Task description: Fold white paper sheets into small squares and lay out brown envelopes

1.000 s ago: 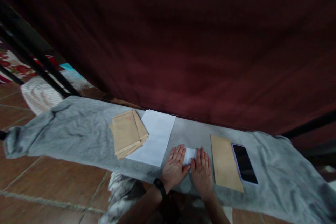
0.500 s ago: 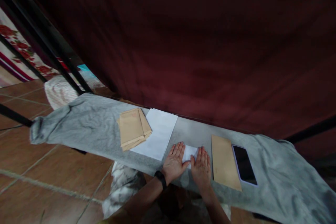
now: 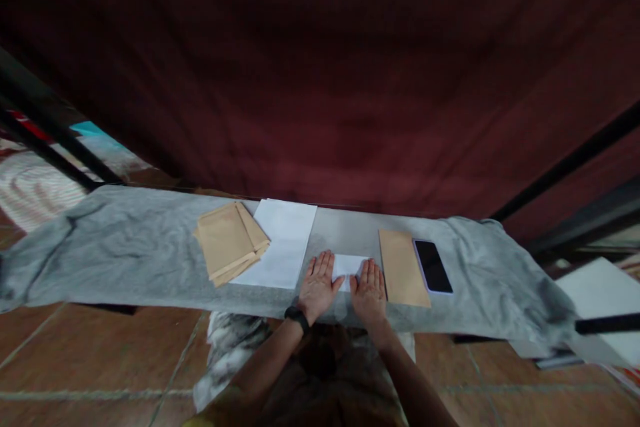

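Note:
A small white sheet of paper (image 3: pixel 349 265), apparently folded, lies on the grey cloth between my hands. My left hand (image 3: pixel 320 285) rests flat over its left side, fingers stretched out, with a black band on the wrist. On the right side of the paper, my right hand (image 3: pixel 369 292) presses down, also flat with fingers extended. Both thumbs point inward and come close together over the paper. To the right of my right hand lies a brown envelope (image 3: pixel 404 270). Larger white sheets (image 3: pixel 285 240) lie to the left of my left hand.
Several brown envelopes (image 3: pixel 227 240) overlap the white sheets at the left. A phone (image 3: pixel 433 267) lies right of the single envelope. The grey cloth (image 3: pixel 135 247) covers a narrow bench-like surface. Behind it hangs a dark red curtain (image 3: pixel 320 113), with black bars (image 3: pixel 565 160) at both sides.
The camera view has turned and levelled, so everything sits further left and the right end of the surface shows. Both hands remain flat on the small paper.

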A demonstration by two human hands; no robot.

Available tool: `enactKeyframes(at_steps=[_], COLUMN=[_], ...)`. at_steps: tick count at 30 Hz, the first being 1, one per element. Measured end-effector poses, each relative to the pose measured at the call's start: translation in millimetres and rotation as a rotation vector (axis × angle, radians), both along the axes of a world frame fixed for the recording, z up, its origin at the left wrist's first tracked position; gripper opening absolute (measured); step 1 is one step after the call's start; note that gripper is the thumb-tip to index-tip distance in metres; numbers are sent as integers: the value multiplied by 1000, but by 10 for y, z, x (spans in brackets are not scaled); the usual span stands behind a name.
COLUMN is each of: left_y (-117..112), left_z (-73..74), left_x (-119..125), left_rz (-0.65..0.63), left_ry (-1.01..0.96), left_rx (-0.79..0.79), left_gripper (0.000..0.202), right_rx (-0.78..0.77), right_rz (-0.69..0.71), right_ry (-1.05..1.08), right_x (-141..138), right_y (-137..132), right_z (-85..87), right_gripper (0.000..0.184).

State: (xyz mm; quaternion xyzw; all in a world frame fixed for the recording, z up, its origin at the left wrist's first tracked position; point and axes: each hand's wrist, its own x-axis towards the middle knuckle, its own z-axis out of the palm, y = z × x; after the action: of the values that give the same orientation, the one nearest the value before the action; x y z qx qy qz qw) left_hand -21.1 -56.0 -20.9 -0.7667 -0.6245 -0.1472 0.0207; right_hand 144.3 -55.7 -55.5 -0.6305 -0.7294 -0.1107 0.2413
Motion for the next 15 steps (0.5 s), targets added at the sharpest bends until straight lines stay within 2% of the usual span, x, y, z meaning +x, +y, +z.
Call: enactKeyframes(at_steps=[5, 11, 15], left_y=[10, 5, -34], left_z=[-27, -51, -27], left_x=[-9, -8, -7], left_rz=[-4, -7, 51], left_ry=[-10, -2, -16], left_rx=[3, -3, -16], left_gripper=[67, 60, 63], right_rx=[-8, -215, -146], right_rz=[-26, 124, 71], right_ry=[26, 19, 18], right_x=[-63, -320, -230], right_y=[-39, 65, 74], right_z=[57, 159, 138], right_gripper=[56, 50, 53])
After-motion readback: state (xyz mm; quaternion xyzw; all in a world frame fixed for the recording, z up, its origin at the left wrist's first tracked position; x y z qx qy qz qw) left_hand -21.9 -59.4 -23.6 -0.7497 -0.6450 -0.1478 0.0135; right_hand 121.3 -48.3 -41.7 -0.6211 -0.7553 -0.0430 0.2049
